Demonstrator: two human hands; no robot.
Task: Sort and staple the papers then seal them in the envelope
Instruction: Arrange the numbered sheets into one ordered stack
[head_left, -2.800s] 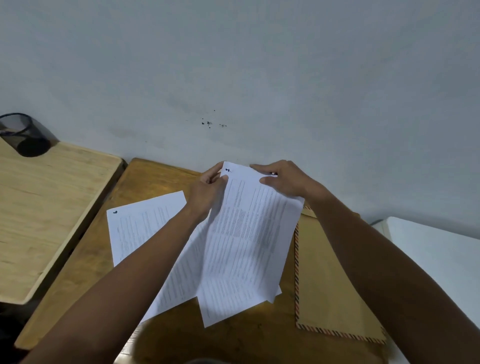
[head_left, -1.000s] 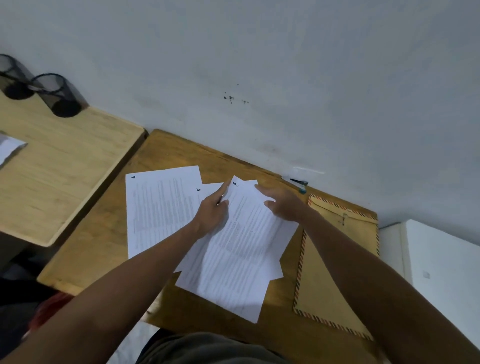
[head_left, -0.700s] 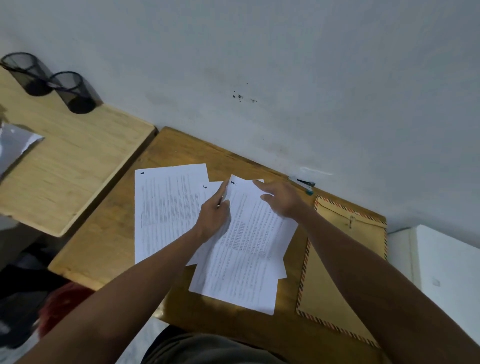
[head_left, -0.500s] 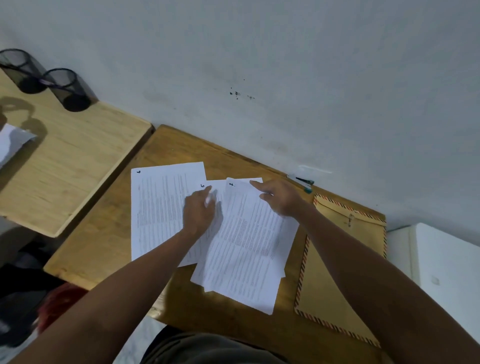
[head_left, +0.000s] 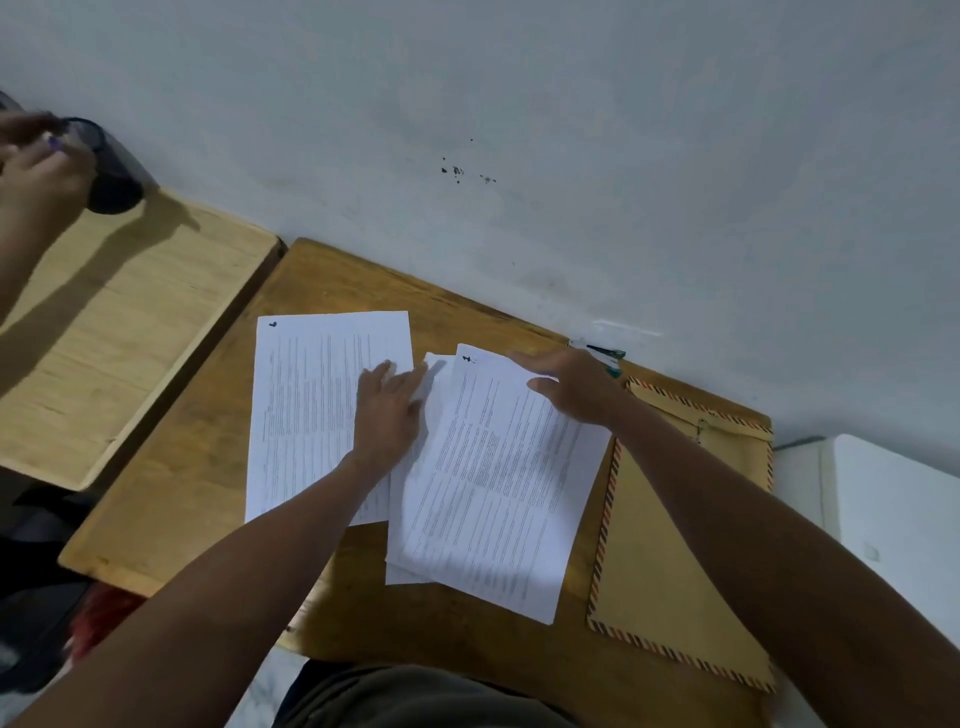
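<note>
Down on the brown wooden desk (head_left: 197, 467) lie the printed papers in two lots: one single sheet (head_left: 306, 410) at about nine o'clock of the desk's middle, and a loose stack (head_left: 493, 488) just right of centre, in which at least three overlapping sheets can be counted by their offset edges. The left hand (head_left: 387, 410) lies flat, fingers spread and gripping nothing, across the seam where the single sheet and the stack meet. The right hand (head_left: 571, 387) presses palm-down and open on the stack's far right corner, at roughly one o'clock, holding nothing between its fingers. One manila envelope (head_left: 670, 561) with a striped border lies flat at three o'clock, its left edge tucked just under the stack; whether anything is inside cannot be told. One small teal-tipped object (head_left: 605, 356), possibly a stapler or pen, sits by the wall at one o'clock, partly hidden by the right hand. At ten o'clock, on a second, paler desk (head_left: 130, 322), stands one dark mesh cup (head_left: 109, 171); its contents are not visible, and another person's blurred hand (head_left: 36, 171) is touching it.
</note>
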